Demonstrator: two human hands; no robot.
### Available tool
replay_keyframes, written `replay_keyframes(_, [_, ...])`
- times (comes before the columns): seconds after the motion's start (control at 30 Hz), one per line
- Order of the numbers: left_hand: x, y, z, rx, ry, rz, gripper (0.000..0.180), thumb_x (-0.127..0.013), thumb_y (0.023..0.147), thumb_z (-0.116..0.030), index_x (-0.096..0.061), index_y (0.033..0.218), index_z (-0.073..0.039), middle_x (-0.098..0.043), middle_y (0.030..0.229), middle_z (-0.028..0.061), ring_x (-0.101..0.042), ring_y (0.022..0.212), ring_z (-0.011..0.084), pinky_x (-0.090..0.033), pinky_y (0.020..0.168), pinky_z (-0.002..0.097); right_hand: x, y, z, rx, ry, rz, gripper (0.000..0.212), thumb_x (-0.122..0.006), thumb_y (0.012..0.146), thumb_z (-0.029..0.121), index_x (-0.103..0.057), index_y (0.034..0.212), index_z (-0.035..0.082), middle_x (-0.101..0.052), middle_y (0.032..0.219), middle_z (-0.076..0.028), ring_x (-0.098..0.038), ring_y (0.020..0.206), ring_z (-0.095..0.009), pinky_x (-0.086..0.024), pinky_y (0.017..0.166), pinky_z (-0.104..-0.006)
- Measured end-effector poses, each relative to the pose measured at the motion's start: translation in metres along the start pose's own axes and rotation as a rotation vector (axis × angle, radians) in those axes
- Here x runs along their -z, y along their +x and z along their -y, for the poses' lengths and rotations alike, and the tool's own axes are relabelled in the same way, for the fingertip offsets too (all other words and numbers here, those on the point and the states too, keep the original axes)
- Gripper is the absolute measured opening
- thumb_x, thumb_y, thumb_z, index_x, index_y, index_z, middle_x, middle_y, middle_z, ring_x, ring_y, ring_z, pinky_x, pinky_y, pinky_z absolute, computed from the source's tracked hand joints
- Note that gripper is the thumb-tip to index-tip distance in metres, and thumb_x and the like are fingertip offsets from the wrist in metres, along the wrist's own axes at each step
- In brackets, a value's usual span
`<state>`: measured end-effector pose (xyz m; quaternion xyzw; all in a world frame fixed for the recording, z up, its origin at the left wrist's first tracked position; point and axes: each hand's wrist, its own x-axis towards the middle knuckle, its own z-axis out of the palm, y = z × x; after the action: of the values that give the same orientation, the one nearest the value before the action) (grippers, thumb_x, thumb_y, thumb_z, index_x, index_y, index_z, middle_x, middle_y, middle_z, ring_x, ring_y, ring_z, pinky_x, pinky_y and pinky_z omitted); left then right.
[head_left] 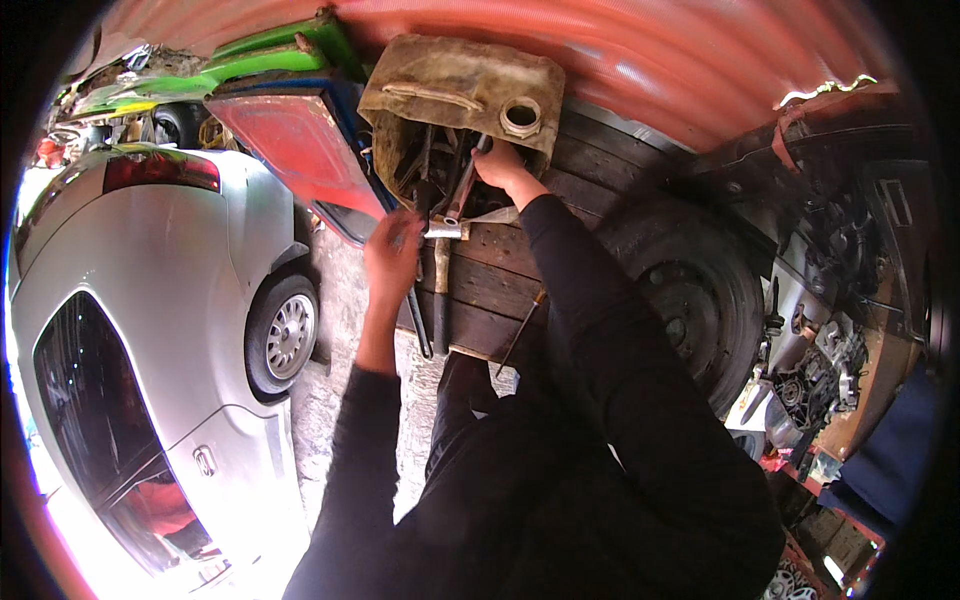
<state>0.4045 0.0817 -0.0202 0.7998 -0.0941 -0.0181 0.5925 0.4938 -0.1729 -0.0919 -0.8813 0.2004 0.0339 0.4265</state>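
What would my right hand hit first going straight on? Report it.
Your right hand would probably meet the grimy tan plastic container; depth is unclear, so the dark metal items inside could come first.

Brown-stained tan container (450, 75), black sleeves (620, 310)

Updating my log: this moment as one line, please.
right hand: gripping metal tube | left hand: beside cut-open container, grip unclear

A grimy, yellowed plastic jerrycan (455, 72), cut open on 1 side and holding dark metal pieces (428, 160), sits on wooden planks (490, 280). A metal tube (461, 195) slants across its opening, hollow end toward the person.
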Motion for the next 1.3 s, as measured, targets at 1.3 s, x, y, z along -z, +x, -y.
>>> replay_keyframes(1.3, [0.013,-0.178,0.009,0.141,0.116,0.566,0.057,-0.082,0.073,-0.016,-0.058,0.123,-0.001,-0.069,0.099,0.0224,-0.07,0.092,0.039,-0.057,0.081,0.0449,-0.057,-0.32,-0.042,-0.181,1.06,0.162,0.028,-0.06,0.105,0.014,-0.057,0.129,-0.001,-0.071,0.116,-0.01,-0.069,0.105,-0.018,-0.055,0.094,-0.0359])
